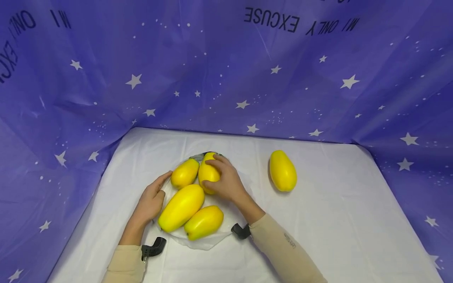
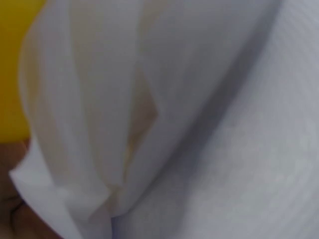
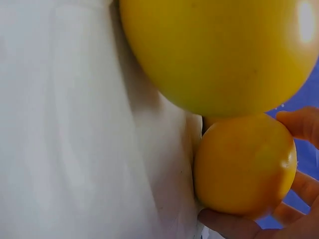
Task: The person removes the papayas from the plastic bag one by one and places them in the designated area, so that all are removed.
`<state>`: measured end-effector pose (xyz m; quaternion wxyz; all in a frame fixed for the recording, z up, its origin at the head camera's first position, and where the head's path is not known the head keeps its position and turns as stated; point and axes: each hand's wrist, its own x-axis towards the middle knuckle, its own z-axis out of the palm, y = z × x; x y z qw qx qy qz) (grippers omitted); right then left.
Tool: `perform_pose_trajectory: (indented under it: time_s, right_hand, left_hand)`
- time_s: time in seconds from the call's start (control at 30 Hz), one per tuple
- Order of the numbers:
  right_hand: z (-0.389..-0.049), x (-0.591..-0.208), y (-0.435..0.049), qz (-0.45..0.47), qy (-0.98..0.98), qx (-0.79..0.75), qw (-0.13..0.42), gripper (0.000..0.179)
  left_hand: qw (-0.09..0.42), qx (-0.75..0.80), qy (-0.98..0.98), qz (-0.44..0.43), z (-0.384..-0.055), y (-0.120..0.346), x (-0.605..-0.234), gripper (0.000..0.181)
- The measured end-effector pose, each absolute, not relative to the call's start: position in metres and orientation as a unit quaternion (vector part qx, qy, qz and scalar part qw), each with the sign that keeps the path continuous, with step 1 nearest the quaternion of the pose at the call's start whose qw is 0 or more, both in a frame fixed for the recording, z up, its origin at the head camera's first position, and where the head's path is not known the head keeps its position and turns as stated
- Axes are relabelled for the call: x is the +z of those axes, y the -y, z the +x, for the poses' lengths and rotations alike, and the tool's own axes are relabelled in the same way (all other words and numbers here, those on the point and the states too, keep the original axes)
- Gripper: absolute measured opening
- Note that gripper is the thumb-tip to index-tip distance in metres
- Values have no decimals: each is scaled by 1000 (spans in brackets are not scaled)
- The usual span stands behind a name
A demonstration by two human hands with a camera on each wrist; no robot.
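Around the back-right papaya (image 1: 209, 173) my right hand (image 1: 226, 179) curls its thumb and fingers; the right wrist view shows this papaya (image 3: 244, 167) between them. Beside it lie the back-left papaya (image 1: 185, 173), a larger papaya (image 1: 182, 208) and a front papaya (image 1: 204, 223). All are smooth and yellow, grouped on a thin white bag-like sheet (image 1: 207, 245) with a dark patch at its back edge. My left hand (image 1: 150, 200) rests at the sheet's left edge, its fingers stretched toward the back-left papaya. Crumpled sheet (image 2: 89, 99) hides most of that hand in the left wrist view.
A separate papaya (image 1: 283, 171) lies to the right on the white tablecloth (image 1: 336, 220). Purple star-printed curtains (image 1: 212, 78) rise behind the table and along both sides. Black wrist mounts (image 1: 153, 248) stick out from both forearms.
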<state>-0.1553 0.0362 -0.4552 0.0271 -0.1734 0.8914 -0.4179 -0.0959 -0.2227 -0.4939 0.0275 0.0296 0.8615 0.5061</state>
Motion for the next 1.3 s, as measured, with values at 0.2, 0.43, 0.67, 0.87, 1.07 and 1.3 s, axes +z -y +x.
perform_pose_trajectory:
  time_s: [0.2,0.43,0.67,0.87,1.07,1.3]
  right_hand:
    - [-149,-456,-45,-174,-875,-451,16,60]
    - [-144,-451,-57,-169,-871,-462,-5,59]
    - [-140,-443,-71,-160,-861,-482,-28,59]
    - [-136,-433,-84,-154,-850,-503,-46,57]
    - [-137,-424,-99,-150,-842,-514,-65,56]
    - [-139,-413,-119,-131,-838,-523,-86,56]
  left_hand:
    - [27,502,-864,32,-95,223,-495,63]
    - [23,506,-861,34,-94,223,-494,63]
    - [25,505,-862,36,-93,223,-494,64]
    - [20,508,-860,38,-92,222,-495,65]
    - [17,503,-864,35,-92,222,-496,64]
    - [18,492,-870,33,-91,222,-496,65]
